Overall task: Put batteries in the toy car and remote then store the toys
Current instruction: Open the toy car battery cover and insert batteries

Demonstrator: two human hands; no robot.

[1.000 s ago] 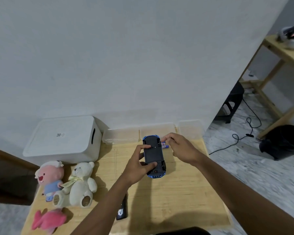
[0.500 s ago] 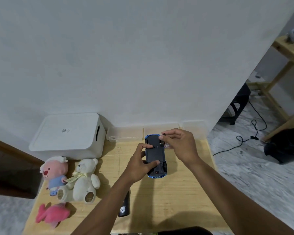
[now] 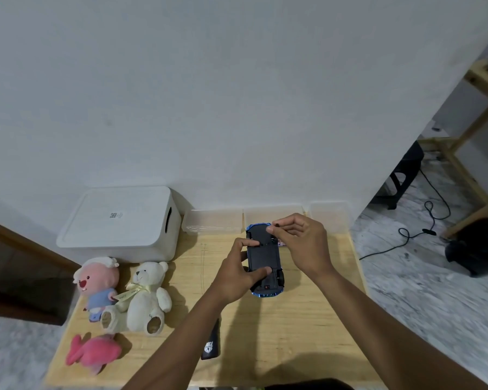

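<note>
Nearest, flat on the pale, straight-grained wooden surface point(image 3: 293, 333): a slim black remote point(image 3: 210, 344), matte plastic, white emblem at the near end, partly hidden by the left forearm. To its left, a fuzzy pink fish plush point(image 3: 93, 353), lying on its side. Further back, a cream teddy bear point(image 3: 147, 296), nubbly pile, pale ribbon at the neck, seated with round foot pads forward and touching a pink-faced plush animal point(image 3: 96, 285) in white cap and blue top.

Over the middle of the surface, held upside down: the toy car point(image 3: 264, 260), a smooth, flat, roughly rectangular black plastic underside rimmed in glossy blue bodywork, with a black wheel at the near right corner. Left hand point(image 3: 235, 274) gripping it from the left side, fingers curled round the body, thumb pressed on the near part of the underside, forefinger laid across the middle. Right hand point(image 3: 302, 243) above the far end, fingers bent in narrow, thumb and forefinger tips drawn together at the car's far edge; pinching something or nothing, cannot tell. Just beside the car's right flank, under that palm, a sliver of purple-and-pink battery point(image 3: 281, 243); held or lying loose, cannot tell.

Behind, along the wall: a row of clear, thin-walled plastic containers point(image 3: 212, 222), and at left a white storage box point(image 3: 119, 220), round-cornered, lidded, smooth, with a slot handle in its side.
</note>
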